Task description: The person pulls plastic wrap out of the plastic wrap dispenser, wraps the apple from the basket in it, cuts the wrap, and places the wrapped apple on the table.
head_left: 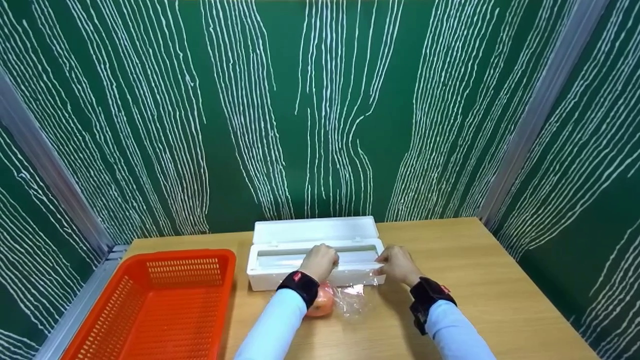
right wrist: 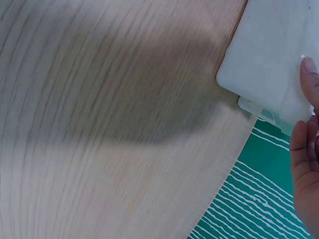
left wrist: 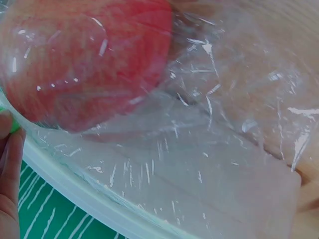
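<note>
A white cling film dispenser box (head_left: pixel 267 280) lies on the table, its lid tipped back. My left hand (head_left: pixel 319 262) is at the middle of its front edge, fingers curled; in the left wrist view its fingertips pinch a small bright green piece (left wrist: pixel 15 124). At the box's right end my right hand (head_left: pixel 398 265) pinches the edge of the clear cling film (head_left: pixel 350 300) between thumb and fingers. Film hangs down the front of the box and covers a red apple (left wrist: pixel 99 55), which my left wrist partly hides in the head view.
An orange-red plastic basket (head_left: pixel 227 280) stands to the left on the wooden table (head_left: pixel 500 300). Green walls (head_left: pixel 240 150) with white wavy lines rise behind and at both sides, joined by grey metal posts (head_left: pixel 530 120).
</note>
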Action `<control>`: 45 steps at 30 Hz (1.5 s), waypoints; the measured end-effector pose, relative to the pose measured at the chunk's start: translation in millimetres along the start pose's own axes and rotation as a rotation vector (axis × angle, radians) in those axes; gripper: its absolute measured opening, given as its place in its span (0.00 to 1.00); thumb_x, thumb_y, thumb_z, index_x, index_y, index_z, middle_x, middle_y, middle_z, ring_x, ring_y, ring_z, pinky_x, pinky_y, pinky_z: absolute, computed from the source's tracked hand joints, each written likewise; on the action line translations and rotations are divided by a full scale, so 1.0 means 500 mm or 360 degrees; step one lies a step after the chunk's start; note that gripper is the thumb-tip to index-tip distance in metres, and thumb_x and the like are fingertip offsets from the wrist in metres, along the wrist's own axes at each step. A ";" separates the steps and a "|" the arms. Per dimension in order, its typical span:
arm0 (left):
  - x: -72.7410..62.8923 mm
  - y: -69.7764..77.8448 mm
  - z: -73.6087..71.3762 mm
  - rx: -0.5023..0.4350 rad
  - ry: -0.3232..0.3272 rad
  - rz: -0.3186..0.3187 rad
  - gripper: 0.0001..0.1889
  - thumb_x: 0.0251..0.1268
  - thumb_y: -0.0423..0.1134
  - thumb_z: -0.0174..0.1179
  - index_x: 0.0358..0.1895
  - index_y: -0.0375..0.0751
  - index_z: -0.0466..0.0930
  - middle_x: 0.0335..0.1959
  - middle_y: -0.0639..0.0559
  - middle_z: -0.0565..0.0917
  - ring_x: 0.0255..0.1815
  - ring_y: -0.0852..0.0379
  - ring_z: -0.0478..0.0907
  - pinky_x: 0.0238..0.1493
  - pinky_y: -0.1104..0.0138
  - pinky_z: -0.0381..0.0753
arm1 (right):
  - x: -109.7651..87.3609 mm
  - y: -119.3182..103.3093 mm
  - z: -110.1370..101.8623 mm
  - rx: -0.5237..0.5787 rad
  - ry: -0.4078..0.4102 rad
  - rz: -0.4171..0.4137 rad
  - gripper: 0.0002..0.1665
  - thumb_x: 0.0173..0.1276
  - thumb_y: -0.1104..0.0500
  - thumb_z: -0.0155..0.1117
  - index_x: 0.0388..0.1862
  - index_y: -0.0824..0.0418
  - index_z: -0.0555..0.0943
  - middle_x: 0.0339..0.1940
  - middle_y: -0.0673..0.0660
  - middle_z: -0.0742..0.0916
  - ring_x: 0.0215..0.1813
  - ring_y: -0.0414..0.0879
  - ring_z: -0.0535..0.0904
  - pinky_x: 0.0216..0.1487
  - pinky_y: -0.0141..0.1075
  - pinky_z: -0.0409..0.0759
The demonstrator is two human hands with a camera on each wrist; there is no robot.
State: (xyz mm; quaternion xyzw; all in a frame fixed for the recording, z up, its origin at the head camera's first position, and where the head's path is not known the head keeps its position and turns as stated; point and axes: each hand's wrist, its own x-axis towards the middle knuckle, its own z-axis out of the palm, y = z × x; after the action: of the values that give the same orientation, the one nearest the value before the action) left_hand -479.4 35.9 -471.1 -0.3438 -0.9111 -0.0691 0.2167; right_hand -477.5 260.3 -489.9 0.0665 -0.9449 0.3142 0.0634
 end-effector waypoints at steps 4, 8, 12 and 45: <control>-0.004 -0.004 -0.004 -0.0044 -0.0040 -0.0023 0.09 0.43 0.28 0.60 0.17 0.46 0.84 0.20 0.54 0.83 0.24 0.57 0.77 0.25 0.70 0.74 | -0.001 0.001 0.000 0.0026 -0.0009 0.0025 0.10 0.37 0.66 0.76 0.23 0.62 0.85 0.26 0.52 0.80 0.32 0.46 0.73 0.38 0.38 0.71; -0.008 -0.009 -0.005 -0.0033 -0.0037 -0.0011 0.09 0.42 0.28 0.59 0.15 0.46 0.83 0.19 0.54 0.82 0.22 0.57 0.76 0.23 0.70 0.72 | -0.001 -0.001 -0.001 0.0039 -0.0020 0.0039 0.10 0.38 0.66 0.76 0.24 0.62 0.85 0.27 0.52 0.80 0.33 0.46 0.73 0.38 0.38 0.72; -0.011 -0.015 -0.002 -0.0019 -0.0028 0.0005 0.09 0.41 0.28 0.59 0.14 0.45 0.81 0.18 0.54 0.81 0.22 0.57 0.75 0.23 0.69 0.71 | -0.002 -0.002 -0.001 0.0038 -0.0021 0.0037 0.11 0.37 0.66 0.76 0.24 0.62 0.85 0.27 0.52 0.80 0.33 0.46 0.73 0.39 0.39 0.71; -0.037 -0.061 -0.020 -0.0068 -0.0131 -0.0053 0.06 0.42 0.28 0.63 0.17 0.44 0.83 0.20 0.54 0.82 0.26 0.56 0.76 0.30 0.68 0.75 | -0.004 -0.010 -0.008 0.0046 -0.0033 0.0030 0.11 0.38 0.66 0.76 0.24 0.64 0.84 0.28 0.53 0.79 0.33 0.46 0.73 0.40 0.40 0.73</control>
State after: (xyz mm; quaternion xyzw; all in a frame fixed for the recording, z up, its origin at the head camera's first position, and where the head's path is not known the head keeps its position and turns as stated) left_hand -483.6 -0.6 -469.6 -0.3357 -0.9231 -0.0780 0.1706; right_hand -474.6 258.7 -484.1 0.0616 -0.9415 0.3276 0.0497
